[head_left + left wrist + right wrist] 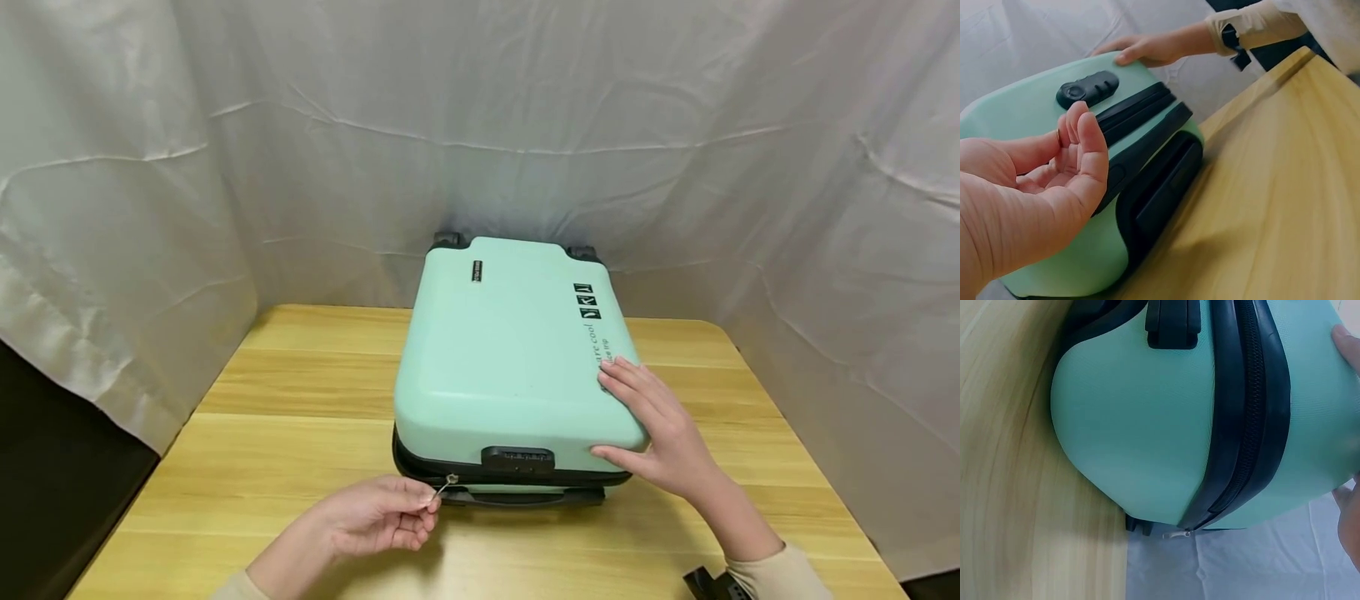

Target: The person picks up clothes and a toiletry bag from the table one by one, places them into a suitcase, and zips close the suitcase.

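Note:
A mint-green hard-shell suitcase [510, 358] lies flat on the wooden table, wheels toward the back curtain. At its near left corner my left hand [378, 510] pinches a thin metal zipper pull [447, 482] between thumb and fingers. My right hand [667, 429] rests spread over the near right corner of the lid, thumb on the front face. A black combination lock [517, 458] sits at the front edge, above the black carry handle [525, 498]. In the right wrist view the zipper [1252, 406] looks closed along the part that shows, and another metal pull [1177, 534] hangs further along.
The light wood table [300, 400] extends on both sides of the suitcase. Pale curtains [525, 125] hang behind and at the sides. A black strap [712, 583] is on the right wrist.

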Motion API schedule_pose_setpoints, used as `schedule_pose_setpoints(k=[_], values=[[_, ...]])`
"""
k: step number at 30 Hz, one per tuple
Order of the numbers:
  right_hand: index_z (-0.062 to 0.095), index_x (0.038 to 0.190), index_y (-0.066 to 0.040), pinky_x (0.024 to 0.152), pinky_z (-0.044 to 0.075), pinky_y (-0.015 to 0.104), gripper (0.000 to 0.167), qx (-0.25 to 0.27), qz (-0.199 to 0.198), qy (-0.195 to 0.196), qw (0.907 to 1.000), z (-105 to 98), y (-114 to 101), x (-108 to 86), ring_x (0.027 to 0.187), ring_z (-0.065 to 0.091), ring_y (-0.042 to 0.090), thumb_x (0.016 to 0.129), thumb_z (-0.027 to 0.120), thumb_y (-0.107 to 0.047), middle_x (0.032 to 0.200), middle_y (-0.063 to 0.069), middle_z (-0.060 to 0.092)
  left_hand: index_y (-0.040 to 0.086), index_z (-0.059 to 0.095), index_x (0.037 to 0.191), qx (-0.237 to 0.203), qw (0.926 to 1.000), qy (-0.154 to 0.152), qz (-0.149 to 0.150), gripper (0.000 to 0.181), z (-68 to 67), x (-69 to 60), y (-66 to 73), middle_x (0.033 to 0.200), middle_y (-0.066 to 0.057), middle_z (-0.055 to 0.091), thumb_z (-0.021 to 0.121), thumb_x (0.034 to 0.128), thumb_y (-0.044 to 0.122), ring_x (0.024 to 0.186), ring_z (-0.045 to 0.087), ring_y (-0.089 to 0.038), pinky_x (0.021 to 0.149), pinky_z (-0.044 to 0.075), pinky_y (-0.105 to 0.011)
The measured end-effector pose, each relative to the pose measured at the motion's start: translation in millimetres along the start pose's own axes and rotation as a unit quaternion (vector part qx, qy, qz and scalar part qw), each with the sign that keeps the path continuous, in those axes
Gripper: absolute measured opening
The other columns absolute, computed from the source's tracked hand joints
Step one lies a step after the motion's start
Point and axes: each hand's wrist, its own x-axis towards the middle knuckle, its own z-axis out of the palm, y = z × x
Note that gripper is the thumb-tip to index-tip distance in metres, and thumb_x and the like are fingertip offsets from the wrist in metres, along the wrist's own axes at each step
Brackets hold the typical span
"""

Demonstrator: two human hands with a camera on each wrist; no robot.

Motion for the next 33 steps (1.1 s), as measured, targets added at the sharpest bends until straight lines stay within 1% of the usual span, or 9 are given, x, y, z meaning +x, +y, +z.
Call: schedule_pose_setpoints(k=[10, 18, 28, 33], values=[[0.059, 0.129, 0.004, 0.122, 0.022, 0.036, 0.078, 0.0, -0.007, 0.004, 1.0, 1.3, 1.5, -0.3, 0.138, 0.045, 0.029, 0.083, 0.067, -0.059, 0.137, 0.019, 0.057, 0.016, 0.067, 0.098, 0.025, 0.9991, -0.031, 0.011, 0.024, -12.2, -4.6, 3.4, 0.089, 0.008, 0.069, 0.044, 0.1014, 0.01, 0.078, 0.064, -0.001, 0.077, 0.055, -0.017], [0.059, 0.129, 0.005, 0.122, 0.023, 0.037, 0.078, 0.0, -0.011, 0.005, 0.9999, 1.9, 2.2, -0.6, 0.138, 0.045, 0.029, 0.083, 0.068, -0.058, 0.137, 0.02, 0.057, 0.017, 0.07, 0.098, 0.021, 0.999, -0.032, 0.023, 0.032, -19.4, -9.4, 4.0, 0.09, 0.009, 0.071, 0.04, 0.1023, 0.007, 0.078, 0.065, -0.001, 0.076, 0.055, -0.016], [0.059, 0.129, 0.005, 0.122, 0.022, 0.036, 0.078, -0.004, -0.009, 0.003, 0.9999, 0.3, 1.1, 0.6, 0.138, 0.045, 0.029, 0.083, 0.067, -0.058, 0.137, 0.019, 0.057, 0.016, 0.069, 0.098, 0.017, 0.9987, -0.042, 0.024, 0.033, -24.9, -12.6, 7.8, 0.09, 0.008, 0.07, 0.038, 0.1023, 0.006, 0.079, 0.065, -0.001, 0.077, 0.055, -0.016], [0.059, 0.129, 0.005, 0.122, 0.022, 0.036, 0.078, -0.004, -0.012, 0.001, 0.9999, -0.9, 0.9, 0.5, 0.138, 0.044, 0.029, 0.084, 0.067, -0.058, 0.137, 0.019, 0.057, 0.014, 0.068, 0.1, 0.014, 0.9982, -0.049, 0.033, 0.033, -27.9, -16.2, 7.0, 0.091, 0.008, 0.071, 0.037, 0.1026, 0.005, 0.08, 0.065, -0.001, 0.077, 0.055, -0.016]])
